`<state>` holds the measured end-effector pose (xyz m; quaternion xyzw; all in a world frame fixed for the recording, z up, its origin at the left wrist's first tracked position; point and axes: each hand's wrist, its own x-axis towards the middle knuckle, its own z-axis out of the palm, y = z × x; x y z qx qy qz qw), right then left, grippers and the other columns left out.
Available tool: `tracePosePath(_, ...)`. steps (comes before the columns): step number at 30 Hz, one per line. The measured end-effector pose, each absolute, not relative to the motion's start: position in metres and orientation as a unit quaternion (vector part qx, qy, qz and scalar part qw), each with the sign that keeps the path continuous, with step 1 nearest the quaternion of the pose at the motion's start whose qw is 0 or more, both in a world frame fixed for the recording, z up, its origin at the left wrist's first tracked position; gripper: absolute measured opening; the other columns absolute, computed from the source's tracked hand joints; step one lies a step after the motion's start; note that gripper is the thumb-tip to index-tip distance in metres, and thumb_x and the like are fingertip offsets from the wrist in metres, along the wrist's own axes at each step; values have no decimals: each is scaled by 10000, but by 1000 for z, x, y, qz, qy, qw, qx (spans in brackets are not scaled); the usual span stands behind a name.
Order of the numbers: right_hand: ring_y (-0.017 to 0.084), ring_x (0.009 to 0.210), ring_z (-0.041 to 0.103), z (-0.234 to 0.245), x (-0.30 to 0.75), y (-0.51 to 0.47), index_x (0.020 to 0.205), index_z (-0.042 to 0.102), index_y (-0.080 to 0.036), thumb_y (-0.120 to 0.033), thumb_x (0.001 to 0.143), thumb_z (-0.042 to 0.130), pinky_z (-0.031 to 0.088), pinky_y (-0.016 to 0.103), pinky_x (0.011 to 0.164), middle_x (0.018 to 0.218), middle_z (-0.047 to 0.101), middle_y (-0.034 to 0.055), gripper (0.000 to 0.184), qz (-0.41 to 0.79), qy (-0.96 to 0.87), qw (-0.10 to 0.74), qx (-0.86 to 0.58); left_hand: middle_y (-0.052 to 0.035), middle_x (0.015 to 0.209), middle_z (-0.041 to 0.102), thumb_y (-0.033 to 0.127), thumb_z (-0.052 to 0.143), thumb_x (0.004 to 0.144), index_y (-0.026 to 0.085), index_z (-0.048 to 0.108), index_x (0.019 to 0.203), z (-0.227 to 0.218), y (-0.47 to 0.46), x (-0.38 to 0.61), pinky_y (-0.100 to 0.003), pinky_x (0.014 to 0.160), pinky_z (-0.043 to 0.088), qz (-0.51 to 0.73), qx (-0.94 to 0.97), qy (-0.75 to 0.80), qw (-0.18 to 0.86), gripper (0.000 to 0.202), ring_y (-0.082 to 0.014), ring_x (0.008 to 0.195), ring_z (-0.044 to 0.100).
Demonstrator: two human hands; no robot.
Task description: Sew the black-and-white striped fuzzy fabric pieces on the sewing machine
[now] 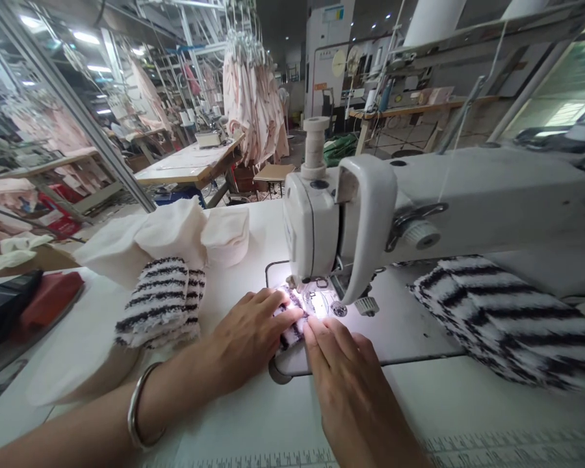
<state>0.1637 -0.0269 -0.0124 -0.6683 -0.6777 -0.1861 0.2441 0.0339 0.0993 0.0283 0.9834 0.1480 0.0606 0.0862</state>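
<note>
A small piece of fluffy black-and-white striped fabric (290,337) lies under the lit needle area of a white sewing machine (309,227). My left hand (246,328) holds its left side, with thumb and forefinger pressed on the pile. At the fabric's right edge, the fingertips of my right hand (346,374) are pressed together on it, close to the left thumb. Both hands rest at the metal needle plate (400,338), just in front of the presser foot. The needle tip and part of the fabric are hidden by my fingers and the glare.
Left of my hands sits a folded stack of striped fabric (160,305), with white fabric stacks (170,227) behind it. More striped fabric (511,318) lies under the machine arm at right. A ruler scale (511,448) runs along the table's front. Garments (251,97) hang beyond.
</note>
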Motion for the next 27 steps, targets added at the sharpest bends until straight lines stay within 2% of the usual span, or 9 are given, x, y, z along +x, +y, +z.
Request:
tracePosePath(7,195,1010,535,-5,190,-23,1119,613,-140,10,775,377,379,357,790,1033,662,33,443,-118,-712,261,-642,-95,1080,558,54,434,864,190,493,1151,23,92,39,-454,771,510,63,978,188,61,324,-252,937,520)
tracePosePath(12,181,878,562,-2,208,-21,1156,602,-283,12,766,338,378,362,726,1089,630,11,556,-59,-698,232,-675,-130,1104,556,96,457,878,155,487,1195,15,86,40,-491,770,516,104,970,216,36,324,-279,969,522)
tracePosePath(16,206,953,539,-2,193,-24,1170,593,-233,30,771,304,398,369,762,1095,602,53,558,-79,-683,259,-679,-116,1084,574,110,399,937,160,534,1108,26,94,29,-422,835,522,102,978,154,101,224,-235,1013,545)
tracePosePath(19,221,992,519,-4,173,-29,1222,559,-203,63,742,298,405,368,765,1029,582,66,608,-90,-669,258,-691,-106,1211,548,154,411,963,198,553,1130,38,105,17,-375,899,506,82,984,78,140,224,-208,1084,545)
tracePosePath(23,218,966,516,-10,164,-33,1166,589,-202,72,734,316,407,369,764,968,566,60,580,-88,-654,259,-706,-105,1223,563,153,453,951,205,549,1198,41,112,9,-356,931,481,88,984,30,152,270,-198,1110,545)
tracePosePath(27,230,947,515,-9,177,-34,1150,607,-220,67,727,331,406,375,743,951,566,64,581,-73,-664,242,-704,-90,1193,574,161,452,943,211,545,1207,30,99,10,-380,907,483,98,982,78,142,284,-199,1068,544)
